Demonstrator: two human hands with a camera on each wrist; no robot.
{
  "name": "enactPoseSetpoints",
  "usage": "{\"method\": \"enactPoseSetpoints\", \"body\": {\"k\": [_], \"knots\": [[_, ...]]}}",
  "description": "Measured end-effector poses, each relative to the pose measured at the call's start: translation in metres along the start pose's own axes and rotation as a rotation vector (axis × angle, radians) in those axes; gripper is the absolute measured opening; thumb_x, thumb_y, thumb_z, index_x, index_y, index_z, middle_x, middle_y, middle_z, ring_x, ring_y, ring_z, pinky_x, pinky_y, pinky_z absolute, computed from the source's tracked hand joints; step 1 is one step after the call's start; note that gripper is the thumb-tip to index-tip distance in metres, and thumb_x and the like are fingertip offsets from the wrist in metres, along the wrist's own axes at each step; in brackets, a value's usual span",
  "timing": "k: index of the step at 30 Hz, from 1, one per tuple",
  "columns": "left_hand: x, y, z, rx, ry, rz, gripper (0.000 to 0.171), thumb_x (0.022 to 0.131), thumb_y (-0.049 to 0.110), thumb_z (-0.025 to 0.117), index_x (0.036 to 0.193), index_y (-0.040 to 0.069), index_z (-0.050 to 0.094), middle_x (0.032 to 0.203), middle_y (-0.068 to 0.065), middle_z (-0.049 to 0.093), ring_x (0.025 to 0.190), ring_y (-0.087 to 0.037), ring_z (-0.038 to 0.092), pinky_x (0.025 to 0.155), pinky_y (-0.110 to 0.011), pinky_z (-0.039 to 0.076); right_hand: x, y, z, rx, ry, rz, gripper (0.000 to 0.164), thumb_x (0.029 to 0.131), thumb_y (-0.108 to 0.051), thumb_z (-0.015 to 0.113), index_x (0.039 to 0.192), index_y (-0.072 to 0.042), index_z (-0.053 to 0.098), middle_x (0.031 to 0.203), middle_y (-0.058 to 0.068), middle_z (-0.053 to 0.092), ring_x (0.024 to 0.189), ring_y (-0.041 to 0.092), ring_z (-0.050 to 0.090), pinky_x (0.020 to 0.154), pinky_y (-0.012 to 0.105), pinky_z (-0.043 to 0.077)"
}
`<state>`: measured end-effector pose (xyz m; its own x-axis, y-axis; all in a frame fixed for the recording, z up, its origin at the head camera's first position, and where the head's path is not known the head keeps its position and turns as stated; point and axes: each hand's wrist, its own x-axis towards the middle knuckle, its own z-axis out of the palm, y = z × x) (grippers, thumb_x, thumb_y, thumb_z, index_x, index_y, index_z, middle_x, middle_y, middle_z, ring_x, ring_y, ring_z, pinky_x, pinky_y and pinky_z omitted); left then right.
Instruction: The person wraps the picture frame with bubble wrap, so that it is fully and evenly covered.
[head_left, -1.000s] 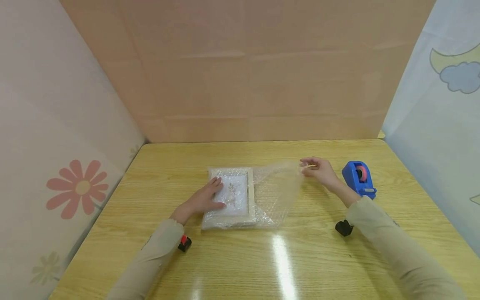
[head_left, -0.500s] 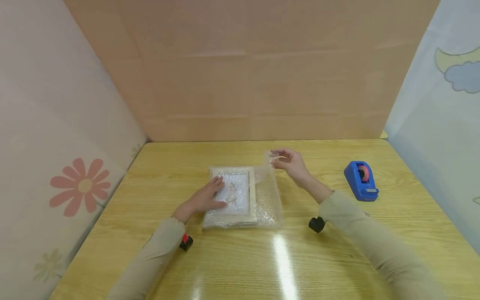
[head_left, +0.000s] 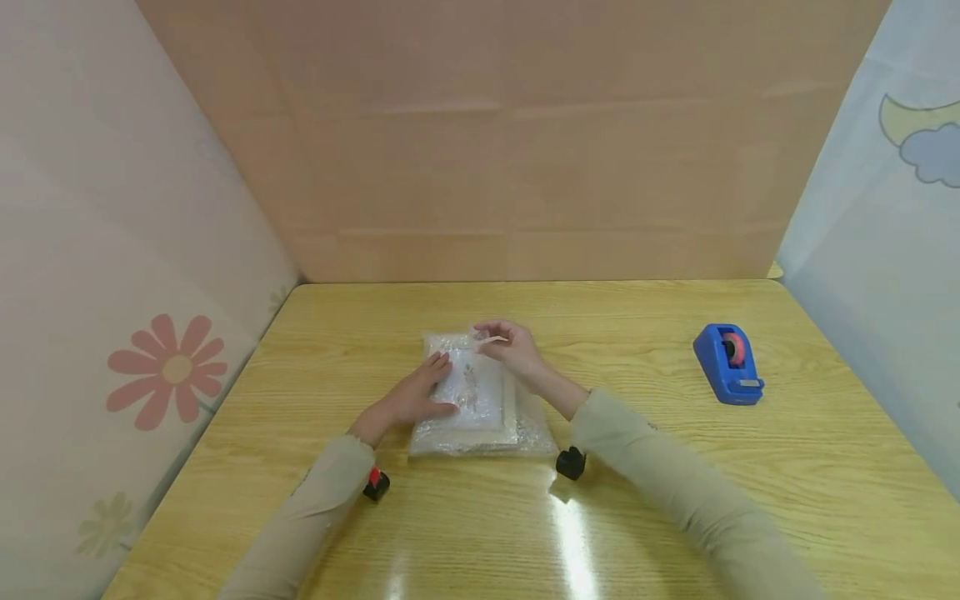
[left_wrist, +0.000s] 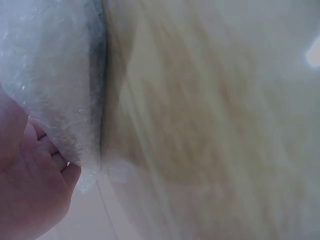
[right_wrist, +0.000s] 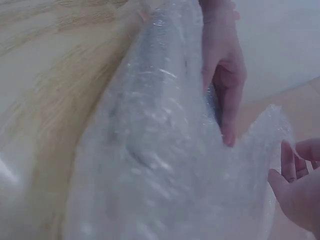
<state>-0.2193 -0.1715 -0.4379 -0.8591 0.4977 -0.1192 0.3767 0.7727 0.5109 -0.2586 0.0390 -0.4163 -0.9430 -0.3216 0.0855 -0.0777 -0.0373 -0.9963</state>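
A picture frame [head_left: 510,421] with a white, flower-printed insert lies on the table inside clear bubble wrap [head_left: 536,429]. My left hand [head_left: 416,392] rests on the wrapped frame's left side, fingers and thumb spread. With thumb and fingertips, my right hand [head_left: 517,354] pinches the far corner of the loose bubble wrap flap, over the frame's upper part. A narrow pale strip [head_left: 491,340] shows at those fingertips. In the right wrist view the bubble wrap [right_wrist: 150,150] is raised and stretches toward the pinching right hand [right_wrist: 300,190].
A blue tape dispenser [head_left: 727,364] with a pink-cored roll stands at the right of the wooden table [head_left: 645,500]. Small black devices [head_left: 572,463] sit under both wrists. Patterned cloth hangs on both sides, with a tan panel [head_left: 495,167] behind.
My right hand has moved left from beside the frame to above it, carrying the bubble wrap flap over the frame. My left hand has stayed in place.
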Motion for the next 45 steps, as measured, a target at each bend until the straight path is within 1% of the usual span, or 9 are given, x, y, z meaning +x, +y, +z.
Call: {"method": "enactPoseSetpoints", "body": {"k": [5, 10, 18, 24, 27, 31, 34, 40, 45], "knots": [[0.001, 0.000, 0.001, -0.001, 0.004, -0.011, 0.081, 0.082, 0.036, 0.065, 0.142, 0.000, 0.024, 0.150, -0.012, 0.011, 0.138, -0.026, 0.005, 0.110, -0.043, 0.011, 0.005, 0.017, 0.005, -0.105, -0.056, -0.013, 0.034, 0.078, 0.012, 0.058, 0.112, 0.010, 0.055, 0.107, 0.023, 0.058, 0.097, 0.029, 0.057, 0.081, 0.027, 0.051], [0.002, -0.002, 0.002, 0.012, 0.016, -0.002, 0.082, 0.082, 0.037, 0.065, 0.142, -0.001, 0.023, 0.150, -0.013, 0.012, 0.138, -0.027, 0.006, 0.110, -0.043, 0.011, 0.005, 0.025, 0.008, -0.192, -0.093, -0.007, 0.031, 0.079, 0.010, 0.059, 0.110, 0.011, 0.056, 0.103, 0.024, 0.060, 0.094, 0.031, 0.059, 0.080, 0.028, 0.051], [0.001, -0.001, 0.002, -0.022, 0.043, 0.000, 0.084, 0.081, 0.033, 0.067, 0.141, -0.003, 0.021, 0.149, -0.015, 0.014, 0.138, -0.029, 0.008, 0.110, -0.045, 0.012, 0.007, 0.028, 0.012, -0.387, -0.127, 0.011, 0.032, 0.080, 0.000, 0.064, 0.112, 0.000, 0.060, 0.101, 0.014, 0.063, 0.092, 0.027, 0.061, 0.080, 0.030, 0.051], [0.000, 0.000, 0.002, -0.063, 0.061, -0.012, 0.087, 0.079, 0.031, 0.070, 0.143, 0.000, 0.019, 0.149, -0.016, 0.014, 0.137, -0.029, 0.010, 0.110, -0.044, 0.012, 0.005, 0.030, 0.016, -0.439, -0.147, 0.034, 0.036, 0.082, -0.007, 0.065, 0.118, -0.004, 0.058, 0.103, 0.009, 0.064, 0.093, 0.022, 0.061, 0.080, 0.029, 0.050], [0.000, -0.001, 0.003, -0.083, 0.070, -0.021, 0.089, 0.078, 0.030, 0.070, 0.144, 0.001, 0.018, 0.149, -0.018, 0.014, 0.137, -0.031, 0.011, 0.109, -0.045, 0.013, 0.004, 0.029, 0.018, -0.462, -0.153, 0.036, 0.030, 0.082, -0.010, 0.065, 0.112, -0.004, 0.062, 0.104, 0.009, 0.065, 0.092, 0.021, 0.062, 0.079, 0.028, 0.050], [0.000, 0.000, 0.003, -0.088, 0.072, -0.026, 0.092, 0.077, 0.031, 0.071, 0.144, 0.002, 0.015, 0.149, -0.018, 0.013, 0.137, -0.031, 0.012, 0.109, -0.045, 0.014, 0.002, 0.028, 0.020, -0.550, -0.155, -0.012, 0.018, 0.082, -0.010, 0.066, 0.098, -0.004, 0.068, 0.103, 0.010, 0.066, 0.088, 0.020, 0.065, 0.077, 0.027, 0.051], [0.001, 0.000, 0.003, -0.095, 0.071, -0.023, 0.094, 0.076, 0.031, 0.072, 0.145, 0.003, 0.014, 0.149, -0.018, 0.014, 0.136, -0.032, 0.013, 0.109, -0.045, 0.014, 0.001, 0.026, 0.021, -0.600, -0.156, -0.044, 0.014, 0.081, -0.008, 0.066, 0.094, -0.004, 0.069, 0.101, 0.010, 0.067, 0.087, 0.020, 0.065, 0.078, 0.027, 0.051], [0.001, -0.001, 0.002, -0.100, 0.073, -0.011, 0.083, 0.076, 0.029, 0.072, 0.140, 0.001, 0.028, 0.148, -0.019, 0.018, 0.136, -0.033, 0.014, 0.109, -0.046, 0.015, 0.003, 0.024, 0.020, -0.591, -0.204, -0.033, 0.020, 0.080, -0.007, 0.066, 0.099, -0.002, 0.067, 0.104, 0.011, 0.065, 0.090, 0.020, 0.064, 0.079, 0.026, 0.050], [0.002, -0.002, 0.002, -0.079, 0.065, -0.004, 0.076, 0.077, 0.029, 0.071, 0.136, -0.003, 0.034, 0.148, -0.018, 0.018, 0.136, -0.033, 0.013, 0.109, -0.048, 0.015, -0.003, 0.021, 0.009, -0.468, -0.370, -0.066, 0.032, 0.085, -0.007, 0.060, 0.115, 0.003, 0.057, 0.117, 0.017, 0.058, 0.103, 0.026, 0.058, 0.087, 0.029, 0.047]]}}
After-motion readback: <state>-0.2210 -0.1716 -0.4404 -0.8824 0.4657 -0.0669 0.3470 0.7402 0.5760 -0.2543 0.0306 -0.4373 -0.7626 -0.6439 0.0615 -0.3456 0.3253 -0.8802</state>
